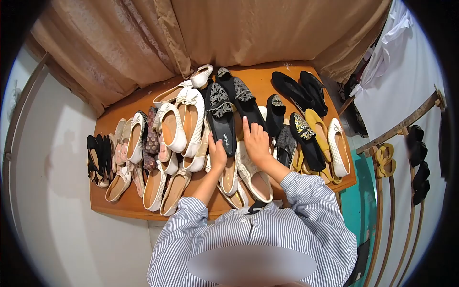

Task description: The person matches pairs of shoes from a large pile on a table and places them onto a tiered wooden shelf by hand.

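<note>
Near the middle of the table, my left hand (217, 153) is closed around the heel end of a black slip-on shoe (221, 126) with a grey patterned upper. A matching black slip-on shoe (245, 98) lies beside it on the right. My right hand (257, 143) has its fingers bent over that shoe's heel, with one digit stretched along it; the heel is partly hidden. Both toes point away from me. White ballet flats (172, 127) with bows crowd in on the left. Below my hands are pale flats (256, 177) with tan insoles.
Pink, patterned and black shoes (98, 153) fill the left of the wooden table (129, 206). Black, studded and mustard shoes (308, 141) stand on the right. A brown curtain (248, 33) hangs behind. A wooden rack (389, 177) holds more shoes at the far right.
</note>
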Tool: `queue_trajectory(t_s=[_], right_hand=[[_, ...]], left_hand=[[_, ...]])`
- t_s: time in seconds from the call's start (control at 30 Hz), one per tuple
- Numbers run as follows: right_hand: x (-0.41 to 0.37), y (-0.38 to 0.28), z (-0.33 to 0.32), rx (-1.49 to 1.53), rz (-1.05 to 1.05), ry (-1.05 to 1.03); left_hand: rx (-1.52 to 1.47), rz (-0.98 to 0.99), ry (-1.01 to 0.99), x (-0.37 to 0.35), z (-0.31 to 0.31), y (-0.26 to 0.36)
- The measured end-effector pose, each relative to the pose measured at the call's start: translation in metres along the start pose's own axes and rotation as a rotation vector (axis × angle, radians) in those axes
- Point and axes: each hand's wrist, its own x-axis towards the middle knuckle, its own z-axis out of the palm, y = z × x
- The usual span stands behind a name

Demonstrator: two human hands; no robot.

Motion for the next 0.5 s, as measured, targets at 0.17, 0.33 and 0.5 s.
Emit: queue_trajectory(t_s=[0.17,0.33,0.5], right_hand=[[-0.008,-0.01,0.008,-0.005,0.004,-0.073],[-0.033,-0.01,0.007,0.136,-0.047,-0.245],[-0.015,0.005,-0.029,0.473,0.252,-0.478]], left_hand=[[0.009,-0.057,-0.027,0.002,0.013,0.01],[0.023,-0.131,-0.055,0.0,0.019,0.014],[0.101,-0.107,-0.17,0.017,0.015,-0.028]])
